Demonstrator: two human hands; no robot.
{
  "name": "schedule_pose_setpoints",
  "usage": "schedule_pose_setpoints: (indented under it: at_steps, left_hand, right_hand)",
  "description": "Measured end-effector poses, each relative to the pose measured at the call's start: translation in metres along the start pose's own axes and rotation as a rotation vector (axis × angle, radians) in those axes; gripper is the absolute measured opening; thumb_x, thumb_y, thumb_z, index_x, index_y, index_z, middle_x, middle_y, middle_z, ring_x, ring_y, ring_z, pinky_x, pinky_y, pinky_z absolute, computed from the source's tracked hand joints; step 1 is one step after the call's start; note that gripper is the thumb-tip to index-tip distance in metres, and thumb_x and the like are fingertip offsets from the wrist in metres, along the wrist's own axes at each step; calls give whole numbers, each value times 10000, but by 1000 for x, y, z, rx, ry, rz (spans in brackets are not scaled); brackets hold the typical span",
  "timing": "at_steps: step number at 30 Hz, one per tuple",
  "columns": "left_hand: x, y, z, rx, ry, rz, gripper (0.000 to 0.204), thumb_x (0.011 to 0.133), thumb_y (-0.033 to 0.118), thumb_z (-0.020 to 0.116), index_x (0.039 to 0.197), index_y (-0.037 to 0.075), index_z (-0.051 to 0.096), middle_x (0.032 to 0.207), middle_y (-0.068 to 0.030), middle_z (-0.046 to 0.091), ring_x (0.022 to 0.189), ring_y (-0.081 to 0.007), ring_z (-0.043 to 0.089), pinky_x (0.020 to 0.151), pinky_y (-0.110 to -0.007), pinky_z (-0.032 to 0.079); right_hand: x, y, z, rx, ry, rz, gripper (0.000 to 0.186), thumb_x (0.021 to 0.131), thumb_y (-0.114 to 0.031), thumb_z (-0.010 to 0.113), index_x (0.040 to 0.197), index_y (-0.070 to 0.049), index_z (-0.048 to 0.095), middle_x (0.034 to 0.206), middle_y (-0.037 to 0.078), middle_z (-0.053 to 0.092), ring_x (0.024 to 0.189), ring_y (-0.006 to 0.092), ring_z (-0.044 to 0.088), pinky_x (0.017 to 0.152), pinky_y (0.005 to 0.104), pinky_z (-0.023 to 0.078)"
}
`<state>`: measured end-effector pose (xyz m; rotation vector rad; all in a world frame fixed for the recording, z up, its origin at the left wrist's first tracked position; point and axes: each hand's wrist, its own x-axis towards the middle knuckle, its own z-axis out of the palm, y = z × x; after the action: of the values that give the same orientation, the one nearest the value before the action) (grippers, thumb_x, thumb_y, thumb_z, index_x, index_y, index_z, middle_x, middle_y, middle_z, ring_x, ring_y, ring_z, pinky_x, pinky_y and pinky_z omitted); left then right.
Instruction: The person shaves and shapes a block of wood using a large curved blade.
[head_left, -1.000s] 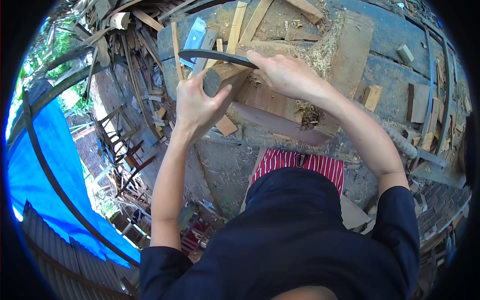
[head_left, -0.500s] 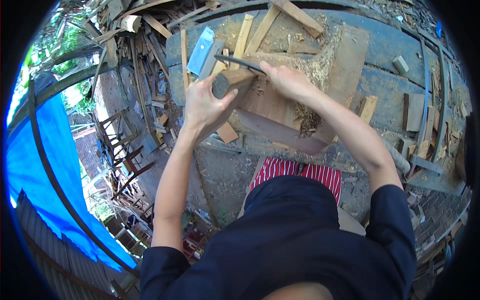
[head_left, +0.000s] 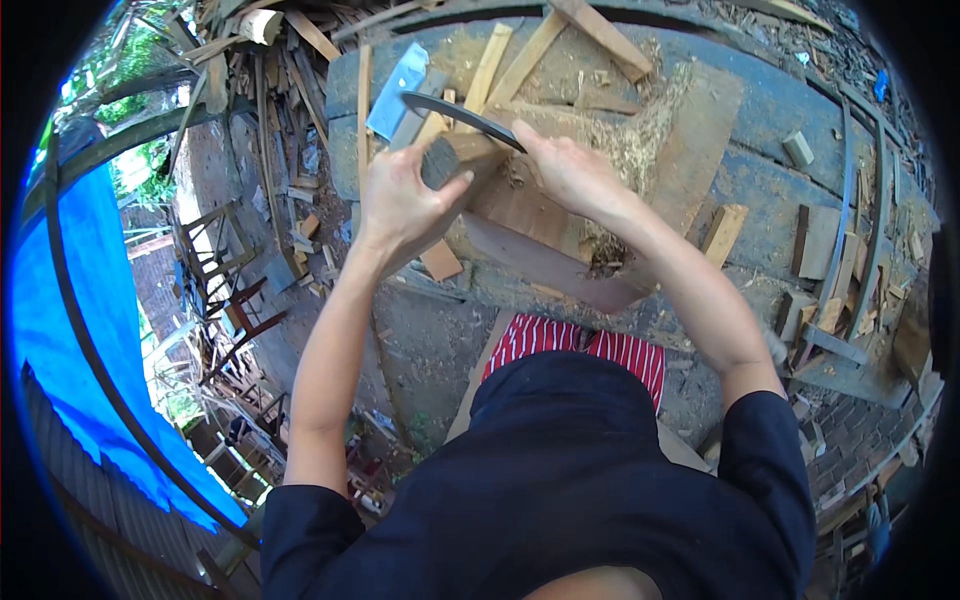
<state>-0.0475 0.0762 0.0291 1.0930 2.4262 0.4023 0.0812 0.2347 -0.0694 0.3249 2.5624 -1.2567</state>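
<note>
My right hand point(head_left: 573, 172) is closed round the grip of a knife with a long, dark, slightly curved blade point(head_left: 455, 108). The grip itself is hidden in the fist. That blade points left, over the top of a short wood block point(head_left: 472, 148) with a grey end face. My left hand point(head_left: 405, 200) grips this block, thumb on the near side and fingers mostly hidden behind it. Beneath lies a large timber block point(head_left: 530, 212) strewn with shavings; the held piece is tilted at its left end. Whether the blade touches the wood I cannot tell.
A worn blue-grey workbench point(head_left: 770, 190) carries wood shavings point(head_left: 645, 150), several offcuts and a light blue box point(head_left: 400, 88). Another thick timber point(head_left: 700, 130) stands right of the shavings. Scrap wood point(head_left: 290, 110) is heaped at left, near a blue tarp point(head_left: 80, 300).
The knife's blade has swung up and away at its tip, its curve now showing more. My left hand keeps its grip on the wood block. The whole view has shifted slightly.
</note>
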Motion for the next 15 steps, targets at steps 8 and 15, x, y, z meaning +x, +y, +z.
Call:
schedule_pose_setpoints:
  at_steps: [8, 15]
  left_hand:
    - [5, -14, 17, 89, 20, -229, 462, 755, 296, 770, 1088, -17, 701, 943, -229, 728, 910, -356, 715, 836, -418, 535]
    - [8, -13, 17, 1, 76, -131, 429, 721, 350, 780, 954, -6, 723, 791, -229, 704, 791, -382, 702, 737, -462, 540]
  right_hand:
    - [5, 5, 25, 57, 69, 56, 183, 986, -145, 373, 1144, -69, 425, 860, 239, 682, 833, 434, 679, 681, 565, 519]
    - [-33, -15, 20, 187, 206, 36, 174, 976, -136, 395, 1129, -53, 401, 762, 257, 665, 741, 486, 657, 651, 601, 493]
